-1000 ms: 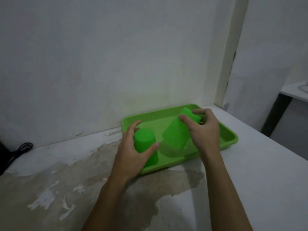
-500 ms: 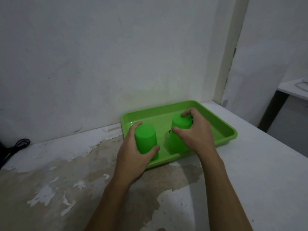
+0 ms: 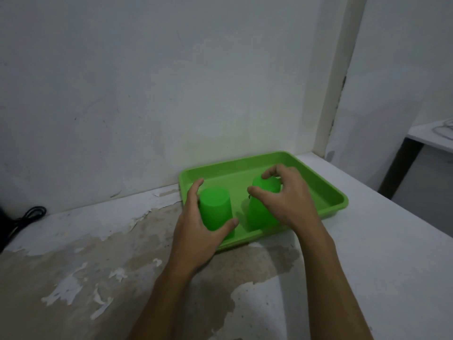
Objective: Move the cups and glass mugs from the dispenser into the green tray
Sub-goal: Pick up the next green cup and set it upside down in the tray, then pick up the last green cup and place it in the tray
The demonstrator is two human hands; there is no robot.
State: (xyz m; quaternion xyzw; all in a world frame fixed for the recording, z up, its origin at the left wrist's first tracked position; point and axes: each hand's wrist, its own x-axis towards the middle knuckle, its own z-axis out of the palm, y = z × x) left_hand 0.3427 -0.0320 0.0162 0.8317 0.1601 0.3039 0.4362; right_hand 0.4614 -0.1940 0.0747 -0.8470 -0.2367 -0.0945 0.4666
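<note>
Two green plastic cups stand upside down in the green tray [image 3: 326, 186] by the wall. The left cup [image 3: 215, 207] is at the tray's near left corner, and my left hand [image 3: 196, 231] wraps it from the left with thumb in front. The right cup [image 3: 261, 207] stands mid-tray; my right hand [image 3: 289, 200] arches over its top and right side, fingertips touching its base. No dispenser or glass mugs are in view.
The tray sits against a white wall on a white counter [image 3: 367, 266] with peeled, stained patches on the left. A black cable [image 3: 29, 214] lies at the far left. A pillar and another table [image 3: 431, 133] are to the right.
The right cup, tilted in my right hand a second ago, now stands upside down on the tray floor. My left hand stays on the left cup.
</note>
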